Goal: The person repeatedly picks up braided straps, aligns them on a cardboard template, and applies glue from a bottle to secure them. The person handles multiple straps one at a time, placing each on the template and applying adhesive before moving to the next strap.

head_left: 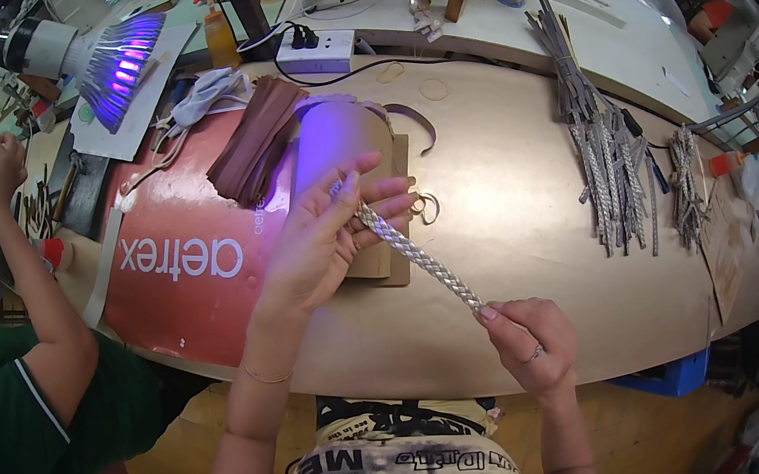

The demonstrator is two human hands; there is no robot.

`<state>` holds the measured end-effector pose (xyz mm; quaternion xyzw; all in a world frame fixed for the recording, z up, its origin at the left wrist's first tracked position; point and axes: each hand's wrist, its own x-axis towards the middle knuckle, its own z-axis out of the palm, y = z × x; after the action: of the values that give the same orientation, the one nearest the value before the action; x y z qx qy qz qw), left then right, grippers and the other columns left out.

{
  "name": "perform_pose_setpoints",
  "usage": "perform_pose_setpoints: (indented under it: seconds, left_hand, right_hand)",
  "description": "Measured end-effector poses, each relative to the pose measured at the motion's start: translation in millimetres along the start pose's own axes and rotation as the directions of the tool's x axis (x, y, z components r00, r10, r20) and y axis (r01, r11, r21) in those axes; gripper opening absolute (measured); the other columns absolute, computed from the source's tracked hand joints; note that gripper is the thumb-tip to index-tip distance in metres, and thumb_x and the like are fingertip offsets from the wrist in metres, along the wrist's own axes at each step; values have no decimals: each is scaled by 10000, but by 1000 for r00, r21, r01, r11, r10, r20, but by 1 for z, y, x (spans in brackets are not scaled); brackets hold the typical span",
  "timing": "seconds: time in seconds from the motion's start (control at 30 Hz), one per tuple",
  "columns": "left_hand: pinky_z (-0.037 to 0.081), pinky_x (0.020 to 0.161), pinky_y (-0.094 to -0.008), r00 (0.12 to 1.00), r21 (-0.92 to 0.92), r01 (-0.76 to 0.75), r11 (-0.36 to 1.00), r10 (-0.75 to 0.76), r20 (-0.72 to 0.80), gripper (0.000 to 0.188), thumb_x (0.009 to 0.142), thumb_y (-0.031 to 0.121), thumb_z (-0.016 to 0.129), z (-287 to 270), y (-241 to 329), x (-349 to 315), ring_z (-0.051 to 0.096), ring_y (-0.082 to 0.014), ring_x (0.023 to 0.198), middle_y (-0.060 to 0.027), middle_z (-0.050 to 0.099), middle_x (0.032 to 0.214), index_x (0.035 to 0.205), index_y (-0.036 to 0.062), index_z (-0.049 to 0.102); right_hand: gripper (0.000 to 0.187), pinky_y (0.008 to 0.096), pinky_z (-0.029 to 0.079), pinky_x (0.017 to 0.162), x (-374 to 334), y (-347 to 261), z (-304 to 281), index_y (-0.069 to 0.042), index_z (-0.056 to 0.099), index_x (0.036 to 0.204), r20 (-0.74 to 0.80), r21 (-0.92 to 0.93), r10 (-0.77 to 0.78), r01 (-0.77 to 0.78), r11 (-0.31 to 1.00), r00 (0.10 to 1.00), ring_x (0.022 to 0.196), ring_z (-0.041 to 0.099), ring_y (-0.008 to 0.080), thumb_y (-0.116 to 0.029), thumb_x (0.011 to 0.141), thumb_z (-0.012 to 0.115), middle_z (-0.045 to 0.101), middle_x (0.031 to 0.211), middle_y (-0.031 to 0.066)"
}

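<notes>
A silvery-beige braided strap (422, 260) is stretched at a slant between my two hands above the table. Its upper end lies in my left hand (324, 237), pinched under the thumb while the other fingers reach out palm-up. My right hand (532, 342) closes thumb and fingers on the lower end, close to the table's front edge. Behind my left hand is a tan block (347, 141), its top lit violet, resting on brown board (404, 233). Beside the block lies a stack of reddish-brown strips (256, 142). A small ring-like loop (427, 208) sits just past my left fingertips.
A lamp (122, 74) glows violet at the upper left, near a white power strip (317, 52). Bundled braided straps (609, 186) lie to the right. A red printed sheet (184, 251) covers the table's left part. At far left a co-worker's arm (40, 266) is raised.
</notes>
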<state>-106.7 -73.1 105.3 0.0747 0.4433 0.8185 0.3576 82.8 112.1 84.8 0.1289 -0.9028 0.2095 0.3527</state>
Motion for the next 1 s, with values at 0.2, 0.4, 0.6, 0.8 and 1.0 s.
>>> perform_pose_setpoints:
  seconds: [0.2,0.4,0.6,0.8,1.0]
  left_hand:
    - [459,1061,-422,997,-23,14,1000,-12,71,491,1042,192,460,10,-16,-4,507,-346,1293,-238,448,1421,1471,25,287]
    - [320,1137,-418,909,846,-312,433,396,133,598,961,82,565,49,-65,-24,314,-384,1425,-263,284,1533,1488,20,289]
    - [547,817,-368,659,553,-739,386,242,712,317,833,17,622,84,-62,-57,625,-350,1078,-237,548,1339,1145,-3,574]
    - [494,754,-397,259,-1,-909,418,565,784,168,823,234,630,171,-71,-89,611,-290,980,-140,572,1239,977,182,587]
    - [416,561,-323,219,-74,-929,362,702,677,162,801,274,661,207,-81,-106,555,-215,719,-81,596,1025,811,189,524]
  right_hand:
    - [125,242,474,574,-20,-8,-4,-7,689,961,-168,352,611,-532,771,774,695,611,135,-13,843,728,661,811,61]
    - [358,264,454,587,-68,16,-19,87,664,1067,134,245,991,-969,-21,13,678,576,90,-248,939,672,661,824,65]
    - [486,393,495,751,-108,9,-35,48,643,1171,-255,-275,961,-961,33,106,805,631,270,-385,950,617,658,953,142]
    - [445,393,494,791,-112,19,-73,13,663,1143,-340,-350,933,-937,-8,120,885,640,267,-380,941,617,677,1041,142]
    - [380,391,495,795,-114,28,-90,17,673,1097,-391,-241,917,-970,-20,78,908,645,258,-326,936,636,691,1013,139]
